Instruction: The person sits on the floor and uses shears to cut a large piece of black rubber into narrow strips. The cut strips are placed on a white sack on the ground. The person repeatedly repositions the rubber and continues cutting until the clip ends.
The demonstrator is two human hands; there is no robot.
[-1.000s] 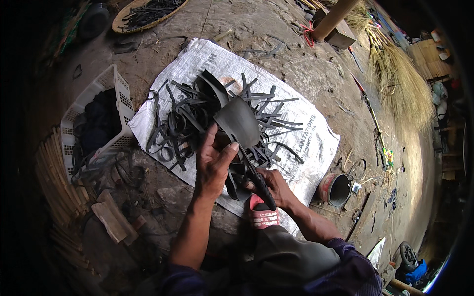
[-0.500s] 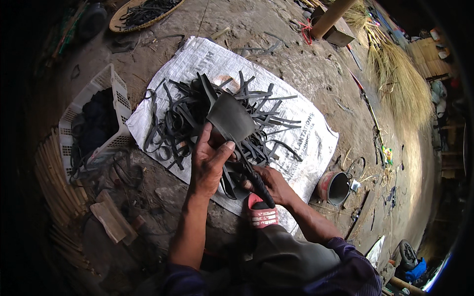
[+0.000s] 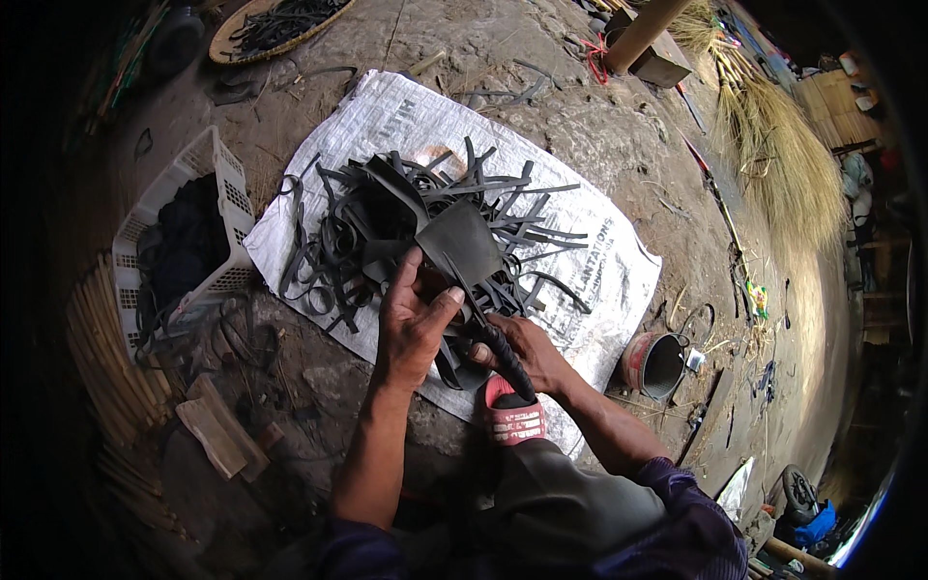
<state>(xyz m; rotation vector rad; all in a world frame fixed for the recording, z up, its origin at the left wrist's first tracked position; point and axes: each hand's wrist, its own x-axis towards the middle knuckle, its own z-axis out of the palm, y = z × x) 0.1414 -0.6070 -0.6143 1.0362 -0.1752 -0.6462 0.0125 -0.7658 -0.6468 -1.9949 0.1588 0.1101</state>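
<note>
A wide black rubber strip [image 3: 460, 240] lies bent over the pile, with my left hand [image 3: 418, 324] pinching its near edge between thumb and fingers. My right hand [image 3: 527, 353] is wrapped round the dark, cord-bound handle of a knife [image 3: 507, 362]. Its thin blade points away from me along the strip's near side; how far it touches the rubber I cannot tell. Beneath both hands, many narrow black rubber strips [image 3: 362, 222] are heaped on a white woven sack [image 3: 619, 280]. Another curved rubber piece hangs close under my right hand, partly hidden.
To the left stands a white plastic crate [image 3: 232, 193] with dark material inside. A woven tray [image 3: 227, 48] of black strips sits at the far left. A bucket [image 3: 662, 367] stands at the right. My foot in a red sandal [image 3: 514, 420] rests on the sack's near edge.
The rubber strip has shifted slightly to the right, and its far end has spread lower and farther left over the pile. Both hands keep their holds and have moved only a little.
</note>
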